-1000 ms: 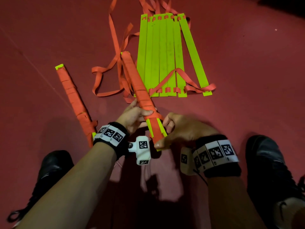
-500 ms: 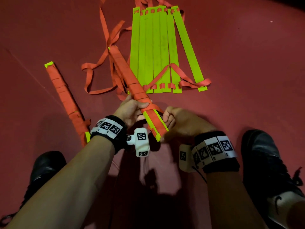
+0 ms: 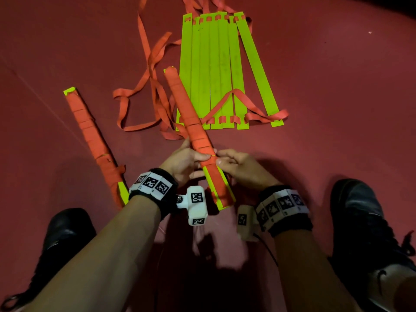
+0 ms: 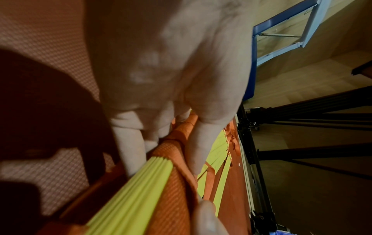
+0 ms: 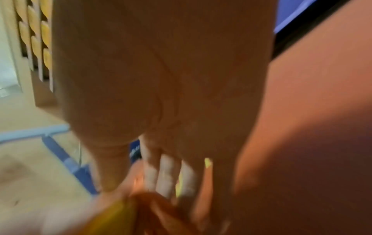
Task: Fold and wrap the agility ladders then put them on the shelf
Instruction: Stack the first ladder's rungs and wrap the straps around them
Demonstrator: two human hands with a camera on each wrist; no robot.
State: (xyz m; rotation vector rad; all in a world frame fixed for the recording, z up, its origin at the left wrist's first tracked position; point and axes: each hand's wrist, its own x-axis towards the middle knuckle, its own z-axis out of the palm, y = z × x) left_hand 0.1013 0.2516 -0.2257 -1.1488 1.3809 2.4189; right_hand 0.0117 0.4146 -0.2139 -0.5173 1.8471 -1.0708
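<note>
Left hand (image 3: 184, 163) grips the orange-strapped bundle of green plastic rungs (image 3: 195, 136); right hand (image 3: 238, 167) pinches its wrap beside it (wrapping step). Next: tuck strap end.

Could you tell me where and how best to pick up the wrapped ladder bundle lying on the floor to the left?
Probably grip the wrapped bundle on the floor around its strap-covered middle, coming from above with fingers across its width. It lies flat, long and narrow, so a central hold should keep it balanced; the bare yellow ends look slicker.
</note>
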